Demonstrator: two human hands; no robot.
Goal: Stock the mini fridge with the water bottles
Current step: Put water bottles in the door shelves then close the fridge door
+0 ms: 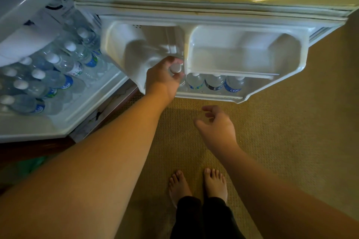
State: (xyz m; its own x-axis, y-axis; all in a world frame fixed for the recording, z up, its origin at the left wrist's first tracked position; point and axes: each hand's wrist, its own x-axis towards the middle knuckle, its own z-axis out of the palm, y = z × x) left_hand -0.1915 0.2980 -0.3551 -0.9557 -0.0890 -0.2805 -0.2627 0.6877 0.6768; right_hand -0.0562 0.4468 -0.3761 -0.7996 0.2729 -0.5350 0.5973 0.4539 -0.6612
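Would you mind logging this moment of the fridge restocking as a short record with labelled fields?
left hand: left hand grips the cap end of a water bottle at the door's lower shelf
right hand: right hand open, holding nothing, over the carpet
door lower shelf: three bottles standing to the right of the held one
door upper bin: upper bin, nothing visible inside
fridge interior: stacked bottles lying on their sides
door: open

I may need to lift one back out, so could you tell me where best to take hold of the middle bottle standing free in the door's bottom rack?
Grip the dark-labelled bottle at its cap and neck, from above and the open side. The upper bin overhangs it, neighbours flank it; the left hand grips its bottle likewise.
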